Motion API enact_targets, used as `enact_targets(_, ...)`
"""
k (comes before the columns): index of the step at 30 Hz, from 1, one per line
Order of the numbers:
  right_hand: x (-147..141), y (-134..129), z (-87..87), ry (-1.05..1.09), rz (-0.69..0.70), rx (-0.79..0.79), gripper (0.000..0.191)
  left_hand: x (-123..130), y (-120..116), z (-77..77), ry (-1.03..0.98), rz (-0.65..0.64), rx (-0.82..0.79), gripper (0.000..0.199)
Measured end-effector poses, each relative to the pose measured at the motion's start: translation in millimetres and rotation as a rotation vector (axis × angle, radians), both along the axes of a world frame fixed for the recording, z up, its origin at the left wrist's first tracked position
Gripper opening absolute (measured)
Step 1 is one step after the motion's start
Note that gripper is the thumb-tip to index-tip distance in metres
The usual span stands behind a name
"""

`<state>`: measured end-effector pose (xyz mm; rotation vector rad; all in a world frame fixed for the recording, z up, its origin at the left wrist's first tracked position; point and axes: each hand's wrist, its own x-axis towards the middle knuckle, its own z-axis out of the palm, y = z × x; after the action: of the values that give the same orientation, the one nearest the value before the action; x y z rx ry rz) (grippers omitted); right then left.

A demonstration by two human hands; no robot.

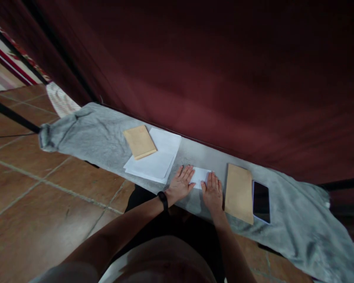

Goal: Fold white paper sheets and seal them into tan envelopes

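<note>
A small white piece of paper point(199, 177), apparently folded, lies flat on the grey cloth in front of me. My left hand point(180, 183) presses on its left end with the fingers stretched out. On the right end rests my right hand point(212, 192), also flat, fingers extended. Both palms face down, and neither hand grasps anything. Close to my left hand are white paper sheets point(150, 167), with a tan envelope point(140, 142) on top of them. Just right of my right hand lies a larger tan envelope point(238, 192).
A dark-screened phone point(261, 201) lies beside the larger envelope. The narrow surface is covered by a grey cloth point(88, 129). A dark red curtain point(194, 78) hangs along its far edge. Tiled floor point(47, 196) shows at the left, with a dark pole point(13, 114) near the surface's end.
</note>
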<state>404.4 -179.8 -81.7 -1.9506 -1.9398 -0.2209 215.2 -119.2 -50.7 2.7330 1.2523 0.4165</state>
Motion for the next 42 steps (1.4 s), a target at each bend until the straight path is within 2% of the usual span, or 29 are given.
enact_targets(4,-1,1,-0.7,0.005,-0.014,0.007,0.059,-5,0,2.4,-0.011,-0.173,-0.003,0.049)
enact_targets(10,0,-1,-1.7,-0.007,0.002,0.000,0.061,-16,-2,9.2,-0.026,-0.389,-0.059,0.056)
enact_targets(18,-1,-1,4.6,0.000,-0.009,-0.004,0.053,-20,-2,11.2,-0.037,-0.437,-0.064,0.063)
enact_targets(23,-6,-16,11.4,-0.005,0.105,-0.035,0.049,-21,-1,9.9,-0.044,-0.440,-0.072,0.061)
enact_targets(28,-7,-40,12.3,0.043,0.105,-0.050,0.055,-24,-4,5.5,-0.069,-0.373,-0.065,0.060)
enact_targets(32,-6,-48,11.5,0.049,0.040,-0.049,0.057,-26,-1,-2.2,-0.080,-0.219,-0.054,0.058)
enact_targets(37,-6,-47,11.2,0.044,0.004,-0.072,0.059,-9,27,-4.9,-0.154,0.022,-0.108,0.050)
enact_targets(42,-7,-46,11.9,0.058,0.001,-0.059,0.059,13,60,6.7,-0.220,0.126,-0.195,0.045)
